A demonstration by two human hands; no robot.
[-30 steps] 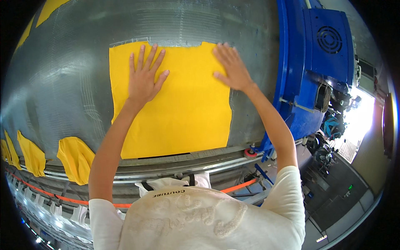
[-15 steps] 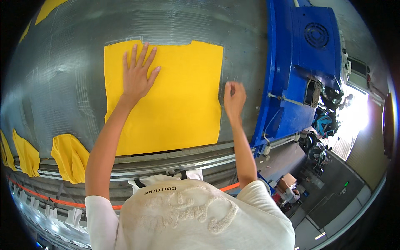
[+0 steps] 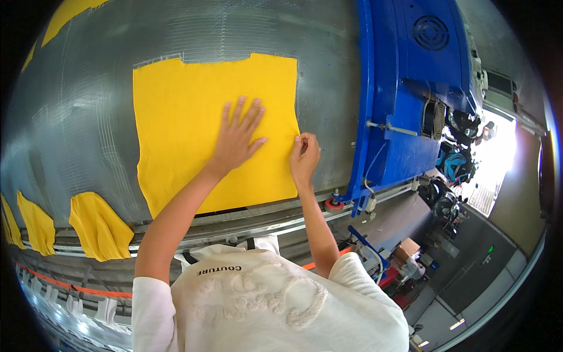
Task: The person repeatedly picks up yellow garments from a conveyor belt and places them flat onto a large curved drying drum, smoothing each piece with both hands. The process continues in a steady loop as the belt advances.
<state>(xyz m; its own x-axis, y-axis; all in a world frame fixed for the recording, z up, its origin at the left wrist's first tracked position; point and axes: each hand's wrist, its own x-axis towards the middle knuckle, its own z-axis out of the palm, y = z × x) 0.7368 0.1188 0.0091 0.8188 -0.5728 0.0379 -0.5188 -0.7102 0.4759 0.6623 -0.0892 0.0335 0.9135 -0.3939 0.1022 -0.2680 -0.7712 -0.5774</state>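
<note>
A flat yellow fabric panel [image 3: 182,117] with a shallow notch along its far edge lies on the grey table surface [image 3: 193,29]. My left hand [image 3: 236,139] rests palm down on the panel, right of its middle, fingers stretched out and slightly spread. At the panel's right edge my right hand [image 3: 305,157] is closed, its thumb and fingertips pinching at the cloth border. The fingers partly hide the exact spot where they meet the edge. Chalky white outline marks show on the grey surface around the panel.
More yellow fabric pieces [image 3: 99,226] hang over the table's near edge at left, and another yellow piece [image 3: 67,20] lies far left. A blue machine housing [image 3: 404,76] borders the right side. Metal rails [image 3: 264,220] run along the near edge; boxes [image 3: 406,251] stand at lower right.
My left hand has slid right and nearer, from the panel's far left to right of its middle. My right hand has moved in to the panel's right edge.
</note>
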